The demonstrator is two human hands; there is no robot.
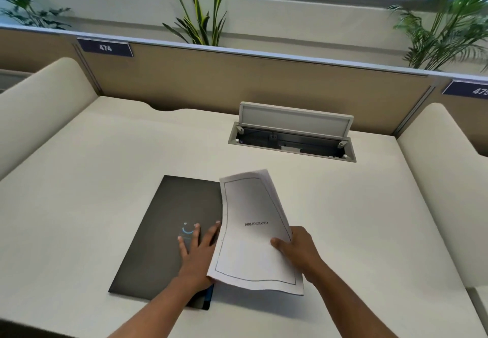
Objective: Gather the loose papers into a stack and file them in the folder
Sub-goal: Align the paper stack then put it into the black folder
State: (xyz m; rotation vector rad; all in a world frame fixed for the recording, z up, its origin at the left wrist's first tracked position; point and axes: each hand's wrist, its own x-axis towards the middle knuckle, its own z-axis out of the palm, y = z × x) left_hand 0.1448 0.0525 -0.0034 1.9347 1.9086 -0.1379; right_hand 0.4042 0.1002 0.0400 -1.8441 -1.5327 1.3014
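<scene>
right hand [298,249] is pinching the papers [253,232] at their right edge, thumb on top, sheets bowing above the desk [79,179]. left hand [196,248] is lying flat, fingers straight, on the closed dark folder [163,218], just left of the papers. judgement: folder needs opening next; keeping the stack square and supporting the sagging far corner is advisable while lifting the cover.

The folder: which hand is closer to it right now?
Left. The left hand rests flat on the closed dark folder. The right hand is off to the folder's right, holding the papers by their right edge.
</scene>
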